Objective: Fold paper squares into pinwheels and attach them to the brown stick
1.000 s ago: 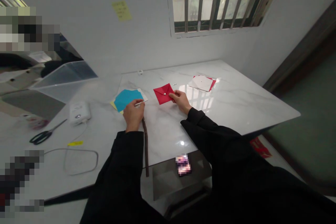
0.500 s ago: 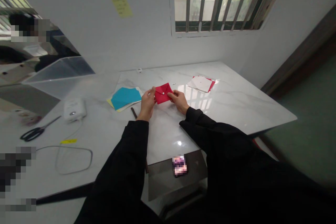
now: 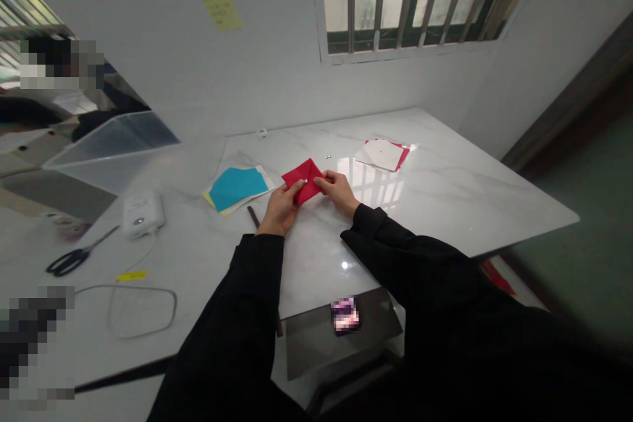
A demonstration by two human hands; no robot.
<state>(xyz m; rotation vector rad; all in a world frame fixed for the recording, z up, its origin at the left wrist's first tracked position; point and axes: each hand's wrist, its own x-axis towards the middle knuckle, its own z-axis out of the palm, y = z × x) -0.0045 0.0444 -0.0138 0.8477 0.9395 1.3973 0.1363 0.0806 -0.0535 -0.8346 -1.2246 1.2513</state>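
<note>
- Red envelope, held over the table's middle between your two hands; its flap lies folded down, with a small bright stud near the flap's point.
- Your left hand pinches the lower left edge, thumb in front and close by the stud; whether thumb and stud touch cannot be made out.
- Your right hand grips the right edge, thumb in front, its other fingers bent and partly hidden.
- A tiny metallic piece lies just beyond the envelope's upper right side.
- Beside your left hand, a blue sheet tops a pile whose yellow and white edges show beneath it.
- A dark strip passes behind your left wrist; its lower end shows by the table's front edge.
- To the right, a white sheet overlaps a red sheet, well apart from your right hand.
- The glossy tabletop gives you its broadest bare stretch on the right, running to a pointed corner.
- Its front edge lies nearer your body; below it, a blurred device rests on a dark surface.
- Room on your left is narrower: scissors, a white box and a looped cable lie there.
- The wall bounds the far edge, under a barred window.
</note>
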